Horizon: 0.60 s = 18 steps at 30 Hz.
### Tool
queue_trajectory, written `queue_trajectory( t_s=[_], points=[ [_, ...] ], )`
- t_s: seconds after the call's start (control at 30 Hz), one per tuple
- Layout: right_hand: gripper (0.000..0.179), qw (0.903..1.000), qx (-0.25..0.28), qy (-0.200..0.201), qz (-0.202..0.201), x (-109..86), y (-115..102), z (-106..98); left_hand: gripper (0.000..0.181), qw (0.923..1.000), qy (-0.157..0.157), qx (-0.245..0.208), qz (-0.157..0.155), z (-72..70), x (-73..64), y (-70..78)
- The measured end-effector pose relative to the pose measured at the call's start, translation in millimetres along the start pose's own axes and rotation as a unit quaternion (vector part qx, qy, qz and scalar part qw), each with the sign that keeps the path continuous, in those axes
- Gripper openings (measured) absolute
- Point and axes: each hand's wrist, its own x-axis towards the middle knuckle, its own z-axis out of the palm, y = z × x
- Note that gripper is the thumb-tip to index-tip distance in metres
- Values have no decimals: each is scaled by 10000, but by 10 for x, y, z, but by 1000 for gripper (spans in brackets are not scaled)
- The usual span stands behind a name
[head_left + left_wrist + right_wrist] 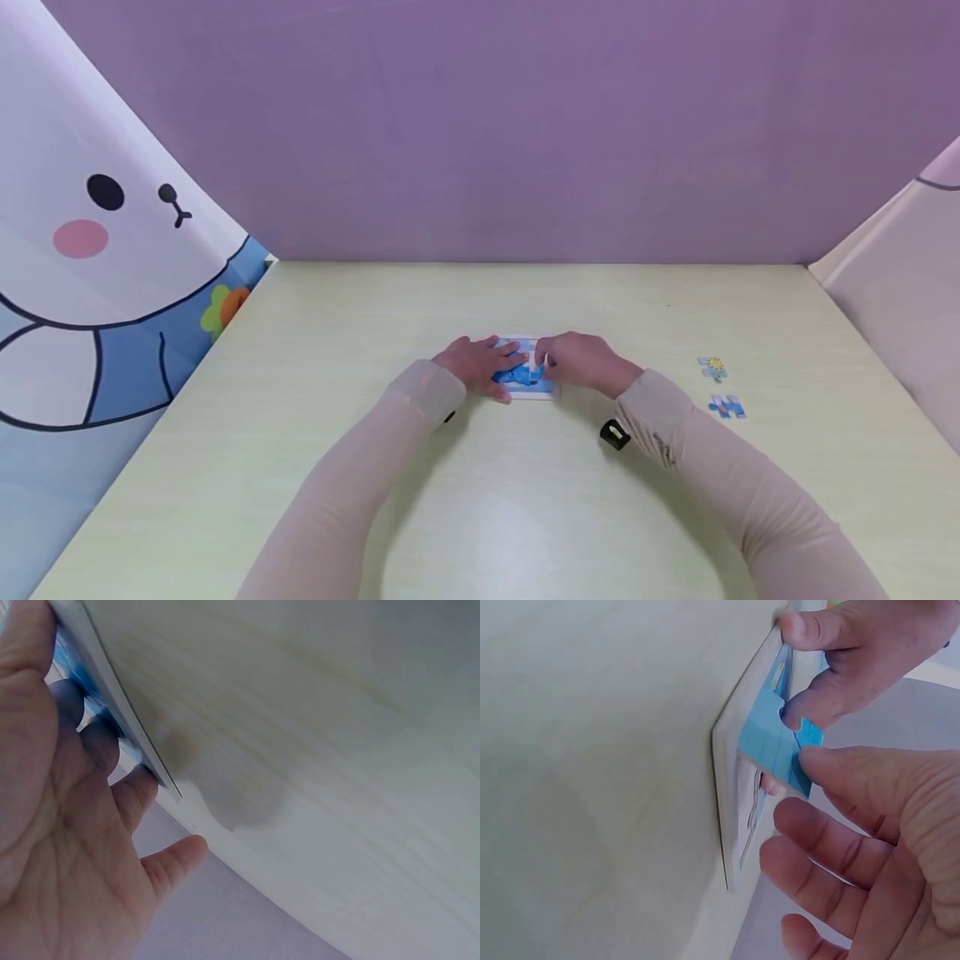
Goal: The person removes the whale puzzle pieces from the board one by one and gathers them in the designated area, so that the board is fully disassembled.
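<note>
1. I am watching a puzzle tray [534,396] with a pale frame and a mostly blue picture, lying near the middle of a light, wood-grained table [480,500], between a person's two bare hands.
2. On the left, the left hand [483,365] rests palm down over the tray, its fingers spread apart. My left wrist view shows the thumb at the tray's edge and the little finger standing away from the others.
3. On the right, the right hand [581,360] pinches a blue puzzle piece [765,742] between thumb and forefinger, the forefinger mostly hidden behind the thumb. Its other fingers bend loosely, slightly apart.
4. In my right wrist view that piece looks tilted up from the tray, with a white part of the recess showing below its edge.
5. Well apart, to the right, I see two loose bits of puzzle: a sun piece [714,367], and nearer the person, a blue-and-pink piece [727,407].
6. Both arms wear beige sleeves [735,475]; a black clip [615,434] shows beside the right cuff.
7. Behind the table hangs a purple backdrop [510,133]; at left, a cartoon-animal panel [127,275].
</note>
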Motion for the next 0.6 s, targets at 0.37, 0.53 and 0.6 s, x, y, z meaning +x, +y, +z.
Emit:
queue_trajectory(
  t_s=[0.37,0.53,0.6],
  points=[
    [14,9947,973,317,46,-50,40,142,80,9999,-88,67,-48,15,47,28],
    [17,9909,1215,552,-170,-63,59,170,79,10000,-62,47,-48,12,54,30],
    [18,9898,1270,595,-255,-70,67,170,79,10000,-51,35,-50,10,55,25]
  ],
)
